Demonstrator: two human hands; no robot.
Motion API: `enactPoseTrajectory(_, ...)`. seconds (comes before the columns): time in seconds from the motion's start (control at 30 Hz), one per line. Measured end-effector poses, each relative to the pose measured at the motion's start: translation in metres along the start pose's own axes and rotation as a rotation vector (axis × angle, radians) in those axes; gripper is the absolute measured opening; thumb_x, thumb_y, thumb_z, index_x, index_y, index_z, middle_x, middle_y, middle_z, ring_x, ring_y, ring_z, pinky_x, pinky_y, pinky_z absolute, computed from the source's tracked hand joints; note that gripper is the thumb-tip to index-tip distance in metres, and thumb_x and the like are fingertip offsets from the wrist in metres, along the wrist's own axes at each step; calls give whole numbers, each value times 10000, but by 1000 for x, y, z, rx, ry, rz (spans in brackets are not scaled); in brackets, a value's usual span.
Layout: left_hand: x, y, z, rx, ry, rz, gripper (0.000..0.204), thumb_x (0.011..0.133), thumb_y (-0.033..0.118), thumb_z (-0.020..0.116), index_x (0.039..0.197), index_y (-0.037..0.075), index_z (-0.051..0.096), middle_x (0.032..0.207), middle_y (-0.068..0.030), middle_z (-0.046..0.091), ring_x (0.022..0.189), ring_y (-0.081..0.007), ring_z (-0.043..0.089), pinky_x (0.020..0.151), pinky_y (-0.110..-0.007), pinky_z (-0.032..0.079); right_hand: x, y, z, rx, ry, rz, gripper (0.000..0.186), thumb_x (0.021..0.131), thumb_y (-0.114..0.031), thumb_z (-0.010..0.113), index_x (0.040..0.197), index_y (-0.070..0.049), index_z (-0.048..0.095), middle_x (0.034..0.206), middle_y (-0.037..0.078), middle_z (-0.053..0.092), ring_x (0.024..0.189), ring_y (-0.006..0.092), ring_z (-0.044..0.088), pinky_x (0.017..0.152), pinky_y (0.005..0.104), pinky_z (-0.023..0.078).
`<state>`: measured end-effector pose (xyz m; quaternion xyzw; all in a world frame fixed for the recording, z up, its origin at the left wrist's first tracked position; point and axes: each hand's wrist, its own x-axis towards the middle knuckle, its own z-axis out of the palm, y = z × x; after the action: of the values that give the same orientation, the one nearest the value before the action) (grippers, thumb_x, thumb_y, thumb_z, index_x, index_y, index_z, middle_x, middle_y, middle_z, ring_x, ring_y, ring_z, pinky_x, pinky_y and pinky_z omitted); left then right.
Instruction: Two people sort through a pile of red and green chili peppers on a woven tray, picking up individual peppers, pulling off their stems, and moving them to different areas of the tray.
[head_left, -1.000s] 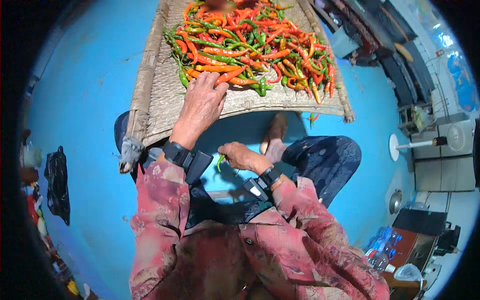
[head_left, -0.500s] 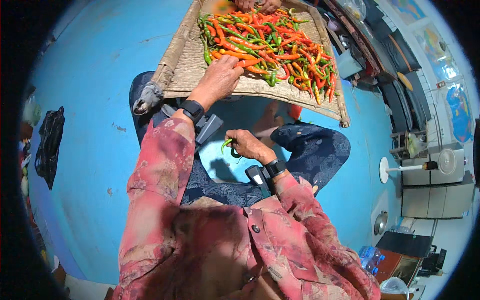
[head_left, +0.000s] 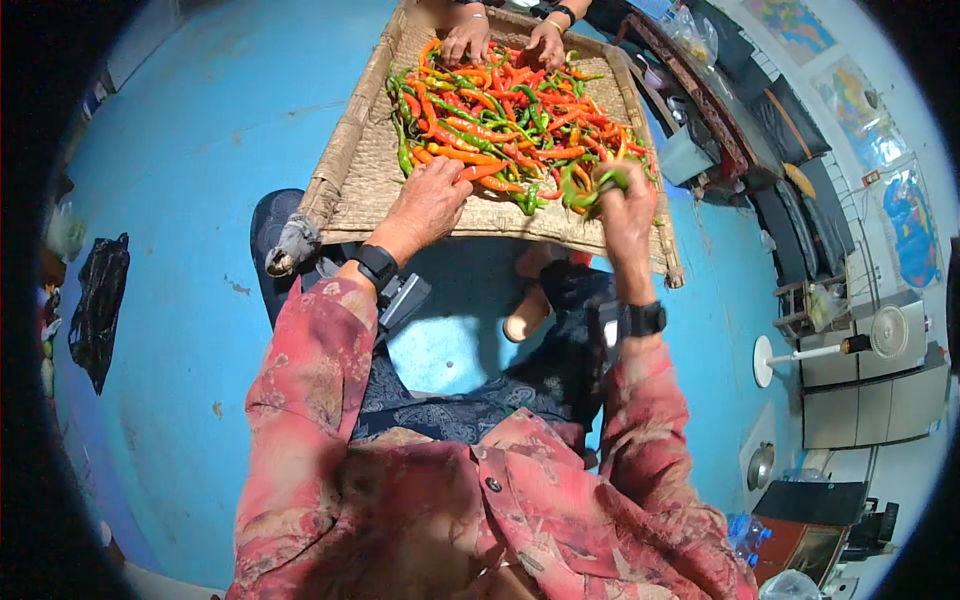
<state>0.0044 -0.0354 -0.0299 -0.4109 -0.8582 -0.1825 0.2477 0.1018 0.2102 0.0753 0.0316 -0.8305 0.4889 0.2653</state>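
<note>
A shallow woven tray [head_left: 350, 190] carries a heap of red, orange and green chili peppers [head_left: 510, 125]. My left hand [head_left: 428, 208] rests over its near left part, fingers curled and closed at the end of an orange-red chili pepper [head_left: 482, 172]. Over the near right corner, my right hand [head_left: 628, 215] is closed on green chili peppers [head_left: 582, 188], slightly smeared by motion. Across the tray, another person's two hands [head_left: 467, 40] reach into the far side of the heap, fingers bent down among the peppers.
The tray lies in front of my crossed legs, above the blue floor [head_left: 200, 300]. A black plastic bag [head_left: 97, 312] is on the floor at the left. To the right stand a white fan [head_left: 889, 331], a metal pot [head_left: 761, 465] and plastic bottles [head_left: 745, 537].
My right hand has risen from above my lap to the tray's near right corner, carrying green chili peppers. My left hand shifted slightly down and left. The other person's hands moved apart.
</note>
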Motion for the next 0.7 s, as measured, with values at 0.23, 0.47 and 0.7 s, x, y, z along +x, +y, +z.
enactPoseTrajectory(0.23, 4, -8, 1, 24, 33, 38, 134, 830, 166, 615, 919, 66, 625, 1064, -123, 553, 1047, -310, 533, 856, -428, 466, 3, 32, -11, -657, 189, -348, 420, 799, -53, 666, 1206, -44, 561, 1082, 164, 584, 1036, 340, 538, 926, 433, 420)
enactPoseTrajectory(0.47, 5, -4, 6, 17, 11, 21, 152, 818, 162, 568, 869, 66, 674, 1023, -101, 585, 1038, -284, 553, 843, -430, 496, -63, 54, 3, -226, 227, -29, 250, 877, -50, 603, 1119, 10, 619, 1033, 126, 648, 949, 216, 629, 862, 328, 499)
enactPoseTrajectory(0.7, -5, -4, 4, 59, 23, -2, 156, 841, 158, 550, 868, 63, 670, 1037, -107, 588, 1059, -280, 549, 851, -422, 488, -93, 23, -1, 184, 432, 113, 134, 913, -47, 611, 1030, -2, 657, 931, 17, 647, 797, 82, 580, 689, 227, 496)
